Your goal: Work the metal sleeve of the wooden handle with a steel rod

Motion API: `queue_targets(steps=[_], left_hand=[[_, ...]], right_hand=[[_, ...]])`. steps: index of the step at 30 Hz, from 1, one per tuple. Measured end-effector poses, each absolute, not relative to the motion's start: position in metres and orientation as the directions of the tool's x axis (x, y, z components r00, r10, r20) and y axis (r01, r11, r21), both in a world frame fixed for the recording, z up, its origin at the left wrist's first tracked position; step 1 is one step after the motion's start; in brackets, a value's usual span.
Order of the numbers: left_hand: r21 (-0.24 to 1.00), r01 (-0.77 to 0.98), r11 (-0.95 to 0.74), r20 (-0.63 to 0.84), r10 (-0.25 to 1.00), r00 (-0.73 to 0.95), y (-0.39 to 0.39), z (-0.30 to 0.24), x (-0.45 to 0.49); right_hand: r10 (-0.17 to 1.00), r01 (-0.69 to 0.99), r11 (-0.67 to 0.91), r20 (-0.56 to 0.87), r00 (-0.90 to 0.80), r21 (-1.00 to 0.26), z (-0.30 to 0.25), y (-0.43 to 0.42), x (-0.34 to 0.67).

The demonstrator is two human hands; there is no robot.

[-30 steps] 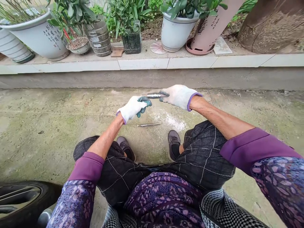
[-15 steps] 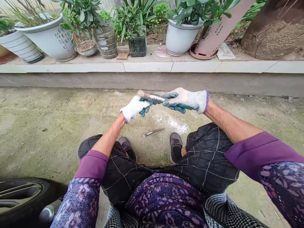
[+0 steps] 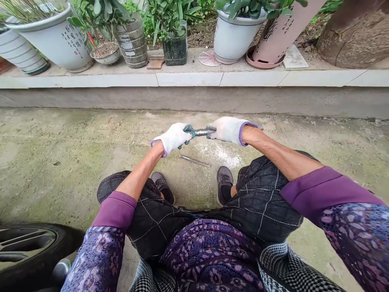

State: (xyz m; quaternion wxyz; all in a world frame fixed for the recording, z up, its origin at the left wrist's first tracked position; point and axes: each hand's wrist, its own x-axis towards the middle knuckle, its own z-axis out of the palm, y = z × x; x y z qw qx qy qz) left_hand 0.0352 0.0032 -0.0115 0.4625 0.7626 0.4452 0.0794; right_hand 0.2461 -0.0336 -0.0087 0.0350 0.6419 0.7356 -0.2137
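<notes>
Both my hands wear white gloves with dark green palms and purple cuffs. My left hand [image 3: 176,136] is closed around one end of a short stick wound with shiny silver wire [image 3: 200,132]. The other end is gripped by my right hand [image 3: 227,129], its back turned up. Only the silver middle shows between the gloves, held roughly level above the ground; both ends are hidden. Below, a thin rod [image 3: 195,161] lies on the concrete between my shoes, with a banded, shiny stretch near its left end.
White powder [image 3: 225,156] is scattered on the concrete ground [image 3: 75,162] near my right shoe [image 3: 225,182]. Ahead, a tiled ledge [image 3: 188,79] carries several plant pots, including a white pot [image 3: 238,36]. A car wheel [image 3: 27,247] stands close at lower left.
My right hand has turned over and shifted left and slightly lower, covering more of the wire-wrapped stick. The stick's brown end no longer shows. The rod on the ground lies at a different angle.
</notes>
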Motion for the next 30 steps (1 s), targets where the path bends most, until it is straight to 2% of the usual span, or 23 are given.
queue_targets(steps=[3, 6, 10, 14, 16, 18, 22, 24, 27, 30], left_hand=[[0.865, 0.497, -0.069, -0.261, 0.784, 0.563, 0.002, -0.009, 0.038], [0.925, 0.380, 0.027, -0.241, 0.814, 0.529, 0.002, -0.006, 0.040], [0.961, 0.267, 0.067, -0.207, 0.815, 0.542, -0.001, -0.003, 0.040], [0.970, 0.233, 0.073, -0.200, 0.786, 0.585, -0.001, -0.007, 0.038], [0.967, 0.251, 0.052, -0.204, 0.751, 0.628, 0.000, -0.009, 0.036], [0.956, 0.292, 0.016, -0.209, 0.733, 0.647, 0.003, -0.011, 0.033], [0.916, 0.390, -0.094, -0.214, 0.707, 0.674, 0.009, -0.013, 0.030], [0.903, 0.404, -0.148, -0.197, 0.693, 0.694, 0.012, -0.014, 0.029], [0.862, 0.471, -0.186, -0.211, 0.712, 0.669, 0.013, -0.017, 0.030], [0.800, 0.565, -0.203, -0.264, 0.725, 0.636, 0.009, -0.017, 0.033]], right_hand=[[0.963, 0.976, 0.022, -0.259, -0.079, -0.216, -0.002, -0.026, 0.255], [0.982, 0.962, -0.019, -0.185, -0.033, -0.271, 0.009, -0.023, 0.263], [0.990, 0.891, -0.077, -0.142, 0.014, -0.447, 0.025, -0.030, 0.261], [0.971, 0.674, -0.204, -0.236, 0.045, -0.710, 0.035, -0.044, 0.253], [0.957, 0.544, -0.231, -0.289, -0.022, -0.806, 0.036, -0.050, 0.254], [0.932, 0.478, -0.232, -0.334, -0.139, -0.847, 0.036, -0.055, 0.258], [0.804, 0.547, -0.191, -0.450, -0.390, -0.815, 0.036, -0.061, 0.265], [0.726, 0.623, -0.170, -0.525, -0.444, -0.763, 0.033, -0.062, 0.264], [0.690, 0.775, -0.118, -0.613, -0.386, -0.621, 0.020, -0.058, 0.258], [0.770, 0.908, 0.038, -0.567, -0.293, -0.418, 0.004, -0.047, 0.252]])
